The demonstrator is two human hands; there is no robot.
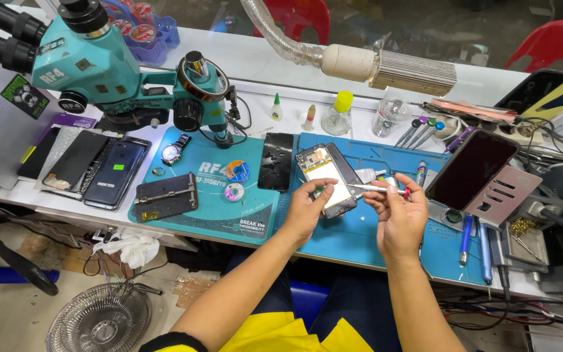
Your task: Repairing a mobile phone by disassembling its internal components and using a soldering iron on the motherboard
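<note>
An opened phone [326,171] with its back off lies on the blue work mat [360,234], showing a pale battery and circuit board. My left hand [306,207] rests at its lower left edge, fingertips touching the frame. My right hand [396,215] holds a thin silver screwdriver [371,189] level, its tip pointing left at the phone's lower part, close to my left fingertips. A black phone back or screen [276,161] lies just left of the open phone.
A teal microscope [99,72] stands at the back left above a teal mat [210,208] with a wristwatch [174,151], solder reels and a black jig. Several dark phones lie far left. A tilted phone on a stand [472,171], tools, bottles and cables crowd the right.
</note>
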